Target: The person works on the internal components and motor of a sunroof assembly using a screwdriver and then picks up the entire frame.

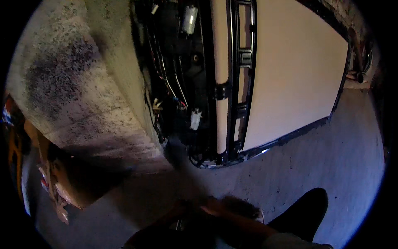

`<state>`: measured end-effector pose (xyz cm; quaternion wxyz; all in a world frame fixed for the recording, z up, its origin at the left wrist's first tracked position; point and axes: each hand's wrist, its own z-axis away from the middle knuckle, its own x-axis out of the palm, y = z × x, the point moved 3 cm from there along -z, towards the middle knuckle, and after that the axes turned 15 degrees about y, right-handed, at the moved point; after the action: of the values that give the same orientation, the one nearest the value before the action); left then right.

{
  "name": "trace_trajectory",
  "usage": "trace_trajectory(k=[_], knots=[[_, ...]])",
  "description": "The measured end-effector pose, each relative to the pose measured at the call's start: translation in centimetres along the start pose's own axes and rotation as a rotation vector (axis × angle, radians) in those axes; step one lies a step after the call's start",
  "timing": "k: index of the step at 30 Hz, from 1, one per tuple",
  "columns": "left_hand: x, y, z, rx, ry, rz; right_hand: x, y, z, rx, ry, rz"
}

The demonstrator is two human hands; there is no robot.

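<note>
Both of my hands are low in the frame, in deep shadow. My left hand [180, 207] and my right hand [211, 208] are close together, fingers curled around or near something dark that I cannot make out. A thin metallic piece [179, 225] shows below them, between my forearms. Above them stands a large black-framed assembly with a beige panel [295, 79], a slotted black strip [245, 58] and a dark open section [184, 74] holding wires and two pale cylinders, one high [189, 20], one low [195, 119].
A rough, mottled concrete block or wall [83, 95] borders the assembly on the left. Cardboard and plastic-wrapped clutter [64, 189] lies at lower left. Pipe-like items [360, 76] stand at the upper right. Grey floor [315, 153] runs below, and my dark-clad leg [306, 209] is at lower right.
</note>
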<state>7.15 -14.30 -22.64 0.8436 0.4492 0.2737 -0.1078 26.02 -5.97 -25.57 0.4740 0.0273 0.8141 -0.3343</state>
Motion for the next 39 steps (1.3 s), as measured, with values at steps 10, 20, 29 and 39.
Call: trace_trajectory(k=[10, 20, 29, 39], knots=[[-0.5, 5.5, -2.1, 0.365, 0.012, -0.203, -4.6, -1.8, -6.5, 0.416, -0.181, -0.25], [1.4, 6.7, -1.6, 0.458, -0.048, 0.055, -8.5, -3.2, -7.5, 0.056, -0.296, 0.331], [2.4, 5.8, -1.3, 0.063, -0.158, 0.337, -7.3, 15.4, 0.5, 0.445, -0.262, 0.239], [4.1, 8.0, -2.1, 0.153, -0.104, 0.179, -14.2, 17.2, 5.2, 0.942, -0.091, 0.223]])
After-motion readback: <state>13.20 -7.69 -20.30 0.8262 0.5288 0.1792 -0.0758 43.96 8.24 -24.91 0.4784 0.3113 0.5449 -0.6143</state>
